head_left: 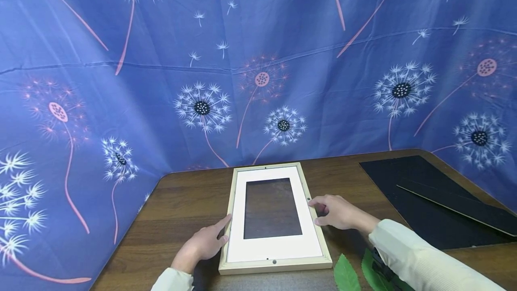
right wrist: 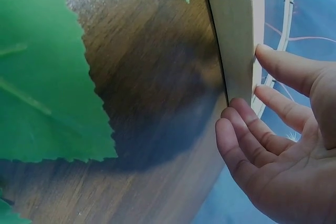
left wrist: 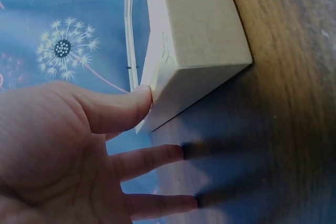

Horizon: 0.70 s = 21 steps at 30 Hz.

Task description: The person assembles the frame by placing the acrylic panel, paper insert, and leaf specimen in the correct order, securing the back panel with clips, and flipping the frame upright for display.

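A light wooden frame (head_left: 278, 265) lies flat on the table, holding a white mat (head_left: 274, 248) with a rectangular opening that shows dark wood. My left hand (head_left: 205, 240) is at the frame's left side; in the left wrist view its thumb (left wrist: 123, 109) touches the frame edge (left wrist: 205, 19) and other fingers extend beside it. At the right side, my right hand (head_left: 339, 212) touches the frame with its fingertips. In the right wrist view this hand (right wrist: 286, 135) has thumb and index on the top edge, the other fingers bent loosely against the side (right wrist: 233, 35).
A black board (head_left: 420, 201) lies on the table (head_left: 161, 219) at the right, with a narrower black piece (head_left: 460, 201) on it. Green leaves (head_left: 346, 273) are near the front edge by the right sleeve. A blue dandelion-print cloth (head_left: 323, 84) hangs behind.
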Available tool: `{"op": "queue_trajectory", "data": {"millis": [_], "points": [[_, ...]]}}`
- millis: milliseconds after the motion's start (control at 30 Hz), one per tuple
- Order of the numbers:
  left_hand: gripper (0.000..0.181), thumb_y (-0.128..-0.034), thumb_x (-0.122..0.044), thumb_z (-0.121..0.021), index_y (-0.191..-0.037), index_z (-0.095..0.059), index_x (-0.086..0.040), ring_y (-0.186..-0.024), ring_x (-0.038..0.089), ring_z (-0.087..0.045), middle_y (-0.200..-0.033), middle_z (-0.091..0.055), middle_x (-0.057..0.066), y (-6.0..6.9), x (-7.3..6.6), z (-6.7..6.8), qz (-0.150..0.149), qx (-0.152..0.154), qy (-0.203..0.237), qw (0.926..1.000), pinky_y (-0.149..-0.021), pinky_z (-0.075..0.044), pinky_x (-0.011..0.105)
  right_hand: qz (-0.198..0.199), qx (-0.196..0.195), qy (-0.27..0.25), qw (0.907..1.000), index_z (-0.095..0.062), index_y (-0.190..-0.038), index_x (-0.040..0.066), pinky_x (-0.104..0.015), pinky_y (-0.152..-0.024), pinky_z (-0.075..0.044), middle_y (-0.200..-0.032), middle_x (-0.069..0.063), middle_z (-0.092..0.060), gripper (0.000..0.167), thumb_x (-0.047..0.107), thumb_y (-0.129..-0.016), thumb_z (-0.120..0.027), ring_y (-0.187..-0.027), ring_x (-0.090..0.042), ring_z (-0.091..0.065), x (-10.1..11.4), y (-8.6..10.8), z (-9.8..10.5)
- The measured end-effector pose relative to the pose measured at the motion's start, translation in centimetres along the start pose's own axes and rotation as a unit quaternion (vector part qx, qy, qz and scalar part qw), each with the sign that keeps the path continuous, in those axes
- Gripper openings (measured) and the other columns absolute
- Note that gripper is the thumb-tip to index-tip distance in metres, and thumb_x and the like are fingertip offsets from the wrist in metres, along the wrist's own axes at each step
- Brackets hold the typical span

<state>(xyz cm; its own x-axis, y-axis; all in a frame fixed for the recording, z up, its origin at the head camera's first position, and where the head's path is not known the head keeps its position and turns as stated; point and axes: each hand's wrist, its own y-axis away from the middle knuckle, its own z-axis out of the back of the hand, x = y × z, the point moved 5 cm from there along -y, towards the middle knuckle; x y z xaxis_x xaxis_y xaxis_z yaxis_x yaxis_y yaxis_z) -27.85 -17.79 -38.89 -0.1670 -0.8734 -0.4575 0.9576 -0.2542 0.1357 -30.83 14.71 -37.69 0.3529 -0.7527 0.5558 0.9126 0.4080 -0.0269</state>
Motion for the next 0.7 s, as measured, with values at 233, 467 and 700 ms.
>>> {"op": "queue_trajectory", "data": {"millis": [233, 467, 700], "points": [[0.054, -0.1007, -0.013, -0.061, -0.152, -0.046, -0.005, -0.126, 0.055, -0.051, -0.137, -0.057, 0.031, -0.1, 0.2, 0.0, -0.003, 0.0, 0.004, 1.0, -0.105, -0.038, 0.068, 0.012, -0.014, -0.008, 0.9998, -0.066, -0.126, -0.002, -0.041, -0.077, -0.054, -0.1, -0.003, -0.067, 0.043, 0.014, -0.088, -0.079, -0.091, -0.021, -0.062, -0.2, 0.3, 0.6], [0.054, -0.1008, -0.012, -0.061, -0.151, -0.046, -0.004, -0.127, 0.055, -0.052, -0.138, -0.056, 0.031, -0.2, 0.4, 0.0, -0.005, -0.001, 0.002, 1.0, -0.106, -0.038, 0.067, 0.006, -0.03, -0.042, 0.9987, -0.065, -0.125, -0.006, -0.045, -0.081, -0.056, -0.104, -0.008, -0.069, 0.044, 0.016, -0.089, -0.078, -0.095, -0.026, -0.065, -0.8, 1.4, 1.9], [0.054, -0.1016, -0.013, -0.061, -0.152, -0.045, -0.004, -0.128, 0.053, -0.05, -0.14, -0.055, 0.03, -0.3, 0.5, -0.3, 0.004, 0.007, 0.003, 1.0, -0.107, -0.037, 0.067, 0.012, -0.014, -0.117, 0.9929, -0.062, -0.127, -0.009, -0.031, -0.074, -0.051, -0.101, -0.008, -0.064, 0.052, 0.018, -0.088, -0.079, -0.088, -0.019, -0.057, -1.7, 3.0, 2.7]]}}
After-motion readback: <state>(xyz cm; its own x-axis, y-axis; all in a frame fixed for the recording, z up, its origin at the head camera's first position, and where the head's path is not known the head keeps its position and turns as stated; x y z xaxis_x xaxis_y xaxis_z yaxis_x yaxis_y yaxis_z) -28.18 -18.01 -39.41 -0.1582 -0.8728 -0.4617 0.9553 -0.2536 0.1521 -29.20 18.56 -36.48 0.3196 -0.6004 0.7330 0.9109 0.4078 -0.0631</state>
